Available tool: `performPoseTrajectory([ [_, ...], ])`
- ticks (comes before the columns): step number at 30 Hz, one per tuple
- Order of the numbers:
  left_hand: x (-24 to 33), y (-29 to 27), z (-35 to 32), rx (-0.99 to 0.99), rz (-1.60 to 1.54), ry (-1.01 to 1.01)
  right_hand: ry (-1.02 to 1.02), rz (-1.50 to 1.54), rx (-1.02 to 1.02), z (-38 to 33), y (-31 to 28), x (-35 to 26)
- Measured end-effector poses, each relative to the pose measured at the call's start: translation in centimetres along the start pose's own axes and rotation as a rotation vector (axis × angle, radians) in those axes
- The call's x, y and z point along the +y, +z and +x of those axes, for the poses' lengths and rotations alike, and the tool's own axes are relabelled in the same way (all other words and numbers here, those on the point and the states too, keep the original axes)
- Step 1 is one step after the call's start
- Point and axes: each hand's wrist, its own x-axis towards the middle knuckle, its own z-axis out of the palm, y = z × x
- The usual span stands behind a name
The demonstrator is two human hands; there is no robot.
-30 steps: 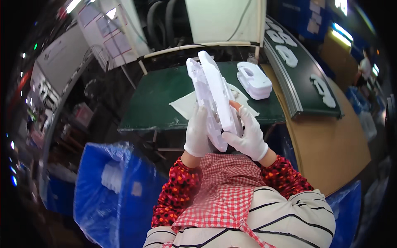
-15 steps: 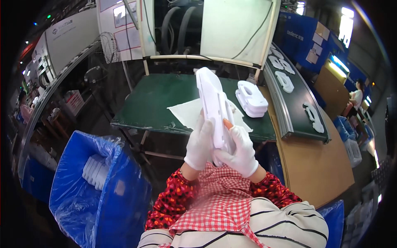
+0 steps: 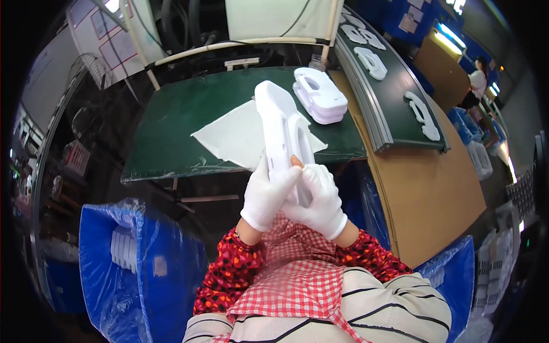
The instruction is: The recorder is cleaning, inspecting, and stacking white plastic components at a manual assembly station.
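Note:
A long white plastic part with an opening along one side is held up in front of me, its far end tilted upward. My left hand, in a white glove, is closed round its near left side. My gloved right hand grips its near right side, with a bare fingertip showing near the opening. Beyond the part, a white cloth lies on the green table. Behind the cloth, to the right, sits a stack of similar white plastic parts.
At right, a conveyor belt carries several white parts, beside a brown cardboard sheet. A plastic-lined blue bin with white parts inside stands at left. Another lined blue bin is at lower right. A pipe frame borders the table's back.
The view has tilted down and shifted, so the table sits higher and more left. Both hands still hold the white part, which has turned to show more of its opening.

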Motion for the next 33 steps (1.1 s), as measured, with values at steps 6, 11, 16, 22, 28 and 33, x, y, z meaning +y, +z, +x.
performPoseTrajectory([
  [6, -2.7, 0.8, 1.7, -0.143, 0.136, -0.012, 0.096, 0.121, 0.167, -0.6, -2.1, 6.9],
  [11, -4.3, 0.6, 2.1, -0.610, 0.318, -0.128, 0.429, 0.237, 0.182, 0.5, -6.0, 15.1],
  [16, -6.9, 0.3, 3.3, -0.560, 0.192, -0.257, 0.724, 0.204, 0.007, -1.3, -2.8, 17.9],
  [22, -9.3, 0.1, 6.9, -0.231, 1.065, -0.209, 0.733, 0.227, 0.250, 0.5, 3.0, 18.4],
  [28, -14.4, -9.3, 17.6, 0.131, 0.903, -0.043, 0.580, 0.035, 0.027, 6.0, 8.3, 22.0],
  [33, -20.4, -18.0, 21.6, 0.312, 1.125, -0.363, 0.621, -0.247, -0.357, 11.1, 12.2, 19.2],
])
